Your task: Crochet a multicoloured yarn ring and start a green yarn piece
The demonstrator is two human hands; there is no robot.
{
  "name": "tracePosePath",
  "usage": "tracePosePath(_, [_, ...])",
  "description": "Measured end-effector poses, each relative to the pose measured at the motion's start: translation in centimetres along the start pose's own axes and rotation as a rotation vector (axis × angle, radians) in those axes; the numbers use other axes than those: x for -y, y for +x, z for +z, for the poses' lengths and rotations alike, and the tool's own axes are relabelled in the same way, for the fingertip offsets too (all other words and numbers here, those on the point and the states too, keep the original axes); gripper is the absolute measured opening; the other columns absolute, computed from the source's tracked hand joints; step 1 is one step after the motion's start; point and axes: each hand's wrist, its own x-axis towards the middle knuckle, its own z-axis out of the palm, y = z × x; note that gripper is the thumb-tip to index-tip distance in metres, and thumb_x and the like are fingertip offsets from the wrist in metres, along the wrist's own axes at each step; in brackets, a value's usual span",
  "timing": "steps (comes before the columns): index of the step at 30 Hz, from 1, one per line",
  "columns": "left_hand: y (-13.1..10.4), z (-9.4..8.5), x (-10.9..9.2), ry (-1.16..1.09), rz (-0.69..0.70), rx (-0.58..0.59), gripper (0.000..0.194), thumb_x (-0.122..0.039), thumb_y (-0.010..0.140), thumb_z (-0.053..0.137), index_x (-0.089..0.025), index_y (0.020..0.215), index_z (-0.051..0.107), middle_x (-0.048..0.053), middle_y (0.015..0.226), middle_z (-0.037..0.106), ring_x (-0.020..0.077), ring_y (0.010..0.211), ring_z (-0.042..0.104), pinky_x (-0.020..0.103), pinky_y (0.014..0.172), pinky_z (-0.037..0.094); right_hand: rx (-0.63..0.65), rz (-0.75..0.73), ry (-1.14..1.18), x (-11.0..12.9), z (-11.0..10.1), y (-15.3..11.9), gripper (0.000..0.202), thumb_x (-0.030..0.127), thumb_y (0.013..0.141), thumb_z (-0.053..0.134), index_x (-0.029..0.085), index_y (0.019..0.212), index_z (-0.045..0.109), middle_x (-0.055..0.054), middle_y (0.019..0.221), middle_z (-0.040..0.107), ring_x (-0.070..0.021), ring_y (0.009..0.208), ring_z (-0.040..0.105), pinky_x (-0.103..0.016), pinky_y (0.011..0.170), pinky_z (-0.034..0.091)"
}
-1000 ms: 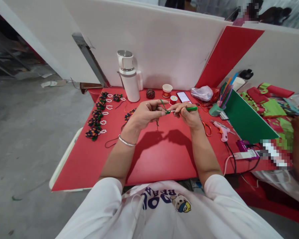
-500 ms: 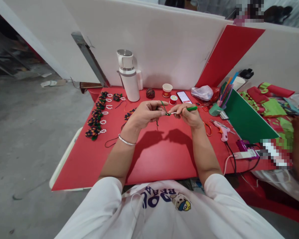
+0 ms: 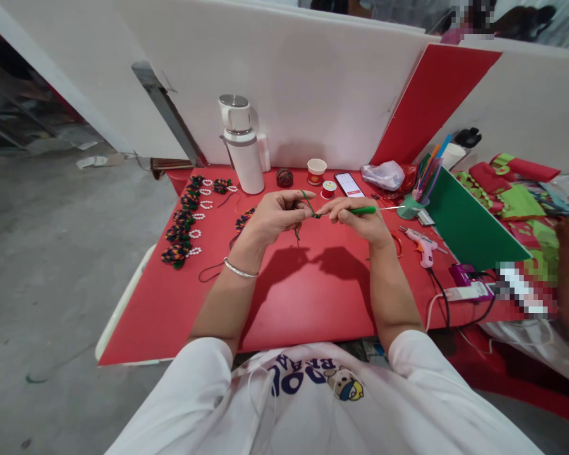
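Note:
Over the middle of the red table, my left hand (image 3: 277,215) pinches a strand of green yarn (image 3: 307,201), which runs up over its index finger. A small dark green knot or stitch (image 3: 317,216) sits between the two hands, and a short tail hangs below. My right hand (image 3: 355,218) is closed round a crochet hook (image 3: 363,210) with a green handle. Its thin metal shaft sticks out to the right; the end towards the yarn is hidden by my fingers. A multicoloured yarn piece (image 3: 244,218) lies partly behind my left wrist.
Several dark multicoloured yarn pieces with bead loops (image 3: 183,217) line the table's left side. Behind stand a white flask (image 3: 244,158), yarn ball (image 3: 284,177), paper cup (image 3: 316,172), thread spool (image 3: 329,189) and phone (image 3: 349,185). A pink glue gun (image 3: 424,245) lies right, near another person's arm.
The hook has shifted to the right in my right hand, showing more shaft on that side. Its metal end no longer shows at the yarn. My left hand keeps its pinch.

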Motion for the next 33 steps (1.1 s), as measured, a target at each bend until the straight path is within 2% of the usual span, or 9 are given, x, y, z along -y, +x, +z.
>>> tracePosePath(4, [0.2, 0.0, 0.1, -0.006, 0.02, -0.036, 0.049, -0.02, 0.062, 0.088, -0.012, 0.11, 0.08, 0.0, 0.072, 0.07, 0.0048, 0.048, 0.044, 0.022, 0.044, 0.03, -0.014, -0.058, -0.124, 0.6, 0.5, 0.1, 0.025, 0.047, 0.098, 0.074, 0.026, 0.088, 0.083, -0.007, 0.104, 0.088, -0.0201, 0.095, 0.081, -0.036, 0.087, 0.064])
tracePosePath(8, [0.5, -0.1, 0.4, -0.03, 0.074, -0.085, 0.053, -0.022, 0.059, 0.091, -0.01, 0.109, 0.08, 0.0, 0.073, 0.069, 0.0063, 0.053, 0.049, 0.022, 0.048, 0.036, -0.06, -0.164, -0.302, 1.0, 1.3, 0.1, 0.019, 0.04, 0.101, 0.072, 0.028, 0.091, 0.082, -0.005, 0.104, 0.088, -0.0219, 0.1, 0.082, -0.04, 0.095, 0.063])
tracePosePath(17, [0.7, -0.3, 0.6, -0.067, 0.136, -0.135, 0.05, -0.023, 0.06, 0.094, -0.013, 0.107, 0.08, -0.001, 0.072, 0.068, 0.0046, 0.05, 0.047, 0.021, 0.046, 0.033, -0.034, -0.342, -0.587, 0.5, 2.1, 0.2, 0.019, 0.038, 0.106, 0.062, 0.029, 0.1, 0.077, -0.005, 0.112, 0.086, -0.0224, 0.102, 0.079, -0.041, 0.091, 0.06])
tracePosePath(24, [0.8, 0.3, 0.5, -0.256, 0.099, -0.155, 0.055, -0.025, 0.055, 0.1, -0.014, 0.104, 0.078, -0.003, 0.064, 0.069, 0.0026, 0.042, 0.04, 0.02, 0.042, 0.029, -0.215, -0.464, -0.86, -1.4, 3.8, 0.1, 0.014, 0.041, 0.103, 0.067, 0.033, 0.104, 0.078, -0.005, 0.119, 0.082, -0.0217, 0.097, 0.071, -0.039, 0.09, 0.059])
tracePosePath(29, [0.7, 0.5, 0.3, -0.401, -0.018, -0.049, 0.056, -0.021, 0.052, 0.101, -0.015, 0.103, 0.079, -0.004, 0.064, 0.067, -0.0002, 0.042, 0.035, 0.017, 0.041, 0.021, -0.264, -0.361, -0.741, -2.5, 4.2, -0.1, 0.018, 0.049, 0.101, 0.068, 0.036, 0.104, 0.08, -0.007, 0.115, 0.08, -0.0242, 0.107, 0.071, -0.043, 0.093, 0.06])
tracePosePath(33, [0.6, 0.0, -0.1, -0.432, -0.087, 0.052, 0.054, -0.016, 0.052, 0.1, -0.015, 0.102, 0.08, -0.006, 0.061, 0.063, -0.0008, 0.042, 0.033, 0.016, 0.041, 0.018, -0.251, -0.371, -0.587, -2.1, 3.6, -0.1, 0.025, 0.057, 0.099, 0.068, 0.037, 0.103, 0.083, -0.006, 0.109, 0.079, -0.0244, 0.103, 0.072, -0.045, 0.09, 0.062])
